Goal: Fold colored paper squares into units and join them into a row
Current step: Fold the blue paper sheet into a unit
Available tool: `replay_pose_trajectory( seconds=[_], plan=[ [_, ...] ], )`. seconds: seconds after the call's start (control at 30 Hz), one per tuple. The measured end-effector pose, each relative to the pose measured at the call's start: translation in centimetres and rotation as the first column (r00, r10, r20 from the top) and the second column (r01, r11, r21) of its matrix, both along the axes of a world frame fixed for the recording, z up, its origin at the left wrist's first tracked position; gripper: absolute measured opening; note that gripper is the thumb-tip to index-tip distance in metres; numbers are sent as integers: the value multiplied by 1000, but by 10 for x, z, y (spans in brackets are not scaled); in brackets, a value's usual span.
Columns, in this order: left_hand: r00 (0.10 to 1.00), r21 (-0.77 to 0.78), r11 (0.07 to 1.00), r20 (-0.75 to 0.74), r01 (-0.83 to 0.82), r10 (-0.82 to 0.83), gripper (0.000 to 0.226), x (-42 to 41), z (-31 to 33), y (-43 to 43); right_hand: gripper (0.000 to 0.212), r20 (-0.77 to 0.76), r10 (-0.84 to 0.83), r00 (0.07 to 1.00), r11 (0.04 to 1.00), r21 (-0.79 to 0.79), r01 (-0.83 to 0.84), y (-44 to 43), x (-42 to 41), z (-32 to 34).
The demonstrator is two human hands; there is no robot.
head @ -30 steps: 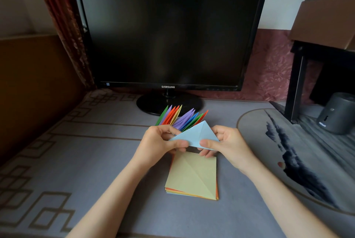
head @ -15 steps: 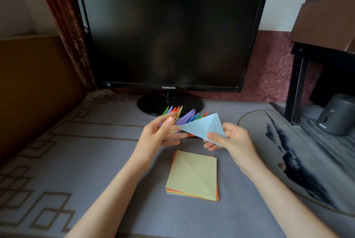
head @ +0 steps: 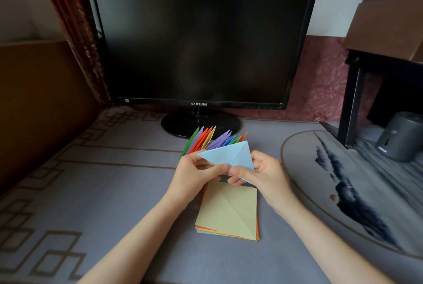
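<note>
Now that our left hand (head: 194,176) is back from the row (head: 206,139), it and our right hand (head: 265,173) pinch the blue unit (head: 229,154) above the paper stack (head: 229,210) — joining likely comes next.

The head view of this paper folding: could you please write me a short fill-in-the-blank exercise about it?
1. The left hand grips the row of joined units; the right hand pinches a light ____ folded unit.
2. The top sheet of the paper stack on the table is pale ____.
3. The monitor behind bears the brand ____.
Missing words: blue; yellow; SAMSUNG.
</note>
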State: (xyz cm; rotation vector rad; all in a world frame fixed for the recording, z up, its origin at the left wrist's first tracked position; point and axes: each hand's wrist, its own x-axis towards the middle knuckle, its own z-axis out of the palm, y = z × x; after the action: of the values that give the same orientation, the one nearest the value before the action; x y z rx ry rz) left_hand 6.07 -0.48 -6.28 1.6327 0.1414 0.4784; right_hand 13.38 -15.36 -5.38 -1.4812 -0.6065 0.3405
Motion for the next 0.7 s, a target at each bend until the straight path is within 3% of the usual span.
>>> replay_pose_trajectory(
  seconds=[0.33,0.7],
  plan=[
    [995,-136,991,94,-16,29,23,0,1,0,31,34,60,998,997,-59,-57,-4,2,3],
    [980,-101,985,133,-138,151,14,3,1,6,45,-25,212,977,976,-51,-213,-5,1,1]
  ],
)
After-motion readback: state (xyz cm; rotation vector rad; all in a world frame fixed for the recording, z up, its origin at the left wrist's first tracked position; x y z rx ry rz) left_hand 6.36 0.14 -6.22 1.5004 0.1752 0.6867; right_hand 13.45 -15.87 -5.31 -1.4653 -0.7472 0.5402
